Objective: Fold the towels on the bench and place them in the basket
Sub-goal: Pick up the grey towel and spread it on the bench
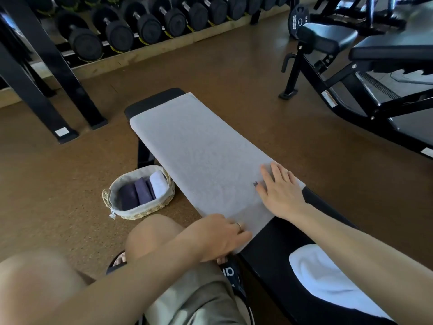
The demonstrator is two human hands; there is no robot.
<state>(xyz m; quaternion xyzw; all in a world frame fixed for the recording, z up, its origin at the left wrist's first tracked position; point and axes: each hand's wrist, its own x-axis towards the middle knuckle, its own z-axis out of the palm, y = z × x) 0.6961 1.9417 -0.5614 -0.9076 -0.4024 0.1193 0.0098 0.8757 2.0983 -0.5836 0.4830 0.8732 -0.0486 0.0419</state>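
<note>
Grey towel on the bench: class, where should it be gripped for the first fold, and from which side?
Pinch the two near corners of the grey towel, coming from the near end. It lies flat along the bench, with both hands already there.

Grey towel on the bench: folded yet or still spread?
Spread. The grey towel lies flat lengthwise along the bench, no visible fold line. The left hand is at its near corner; the right hand presses it flat.
</note>
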